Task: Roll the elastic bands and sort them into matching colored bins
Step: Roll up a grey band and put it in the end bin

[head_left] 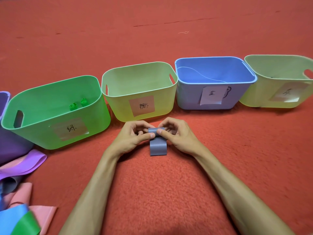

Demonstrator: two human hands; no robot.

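Just below the middle of the view, a grey-blue elastic band [158, 147] lies on the red carpet [152, 192], its far end partly rolled and its loose tail running toward 6 o'clock. The left hand [133, 134] and right hand [176, 134] meet over the rolled end. Each grip is closed on it, the thumbs pressing the top of the roll and the fingers curled in behind. A row of bins arcs across the floor beyond the hands. At 9 o'clock only the edge of a purple bin [3, 102] shows. A green bin [33, 133] sits at 10 o'clock with two green rolled bands [72, 106] inside. A pale yellow-green bin [118, 106] stands at 12 o'clock, just past the hands. A blue bin [189, 97] is at 1 o'clock and a second pale yellow-green bin [254, 92] at 2 o'clock. The four bins from green to the far right carry paper labels with handwritten characters. At 8 o'clock a pile of loose bands [20, 192] in purple, pink, blue, green and grey lies on the carpet.
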